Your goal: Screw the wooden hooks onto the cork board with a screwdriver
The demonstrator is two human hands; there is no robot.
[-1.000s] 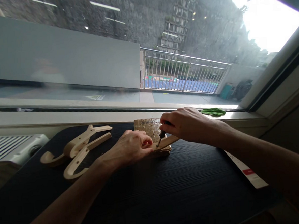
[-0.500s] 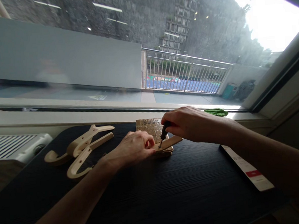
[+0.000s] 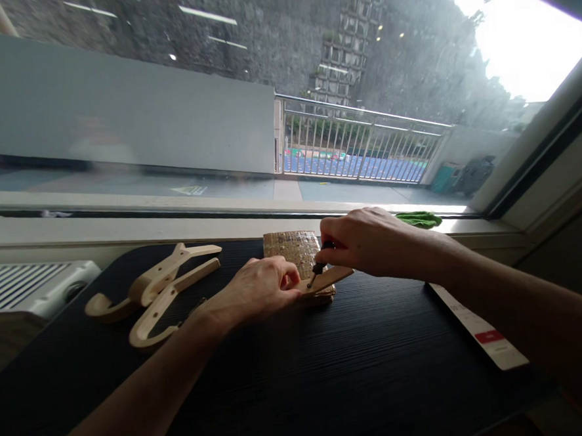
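Observation:
My left hand [image 3: 260,285] is closed on the left end of a flat wooden piece [image 3: 331,278], pressing it onto a woven, plastic-wrapped block [image 3: 289,244]. My right hand [image 3: 359,243] grips a dark-handled screwdriver [image 3: 318,267]. The tool leans, its tip meeting the wood close to my left fingertips. Whether a screw sits under the tip is too small to tell. Left of my left hand lie curved wooden hooks [image 3: 153,312] with holes in them, one beside the other. My fingers hide the left end of the held piece.
All this lies on a black wood-grain table [image 3: 301,382]. A phone-like white slab with a red patch [image 3: 489,337] lies at the right, partly under my right forearm. A green cloth [image 3: 419,219] is on the windowsill. A white radiator [image 3: 33,286] stands left of the table.
My right hand has shifted slightly to the right and the screwdriver leans over more. Its tip stays at the same spot on the wood; my left hand holds still.

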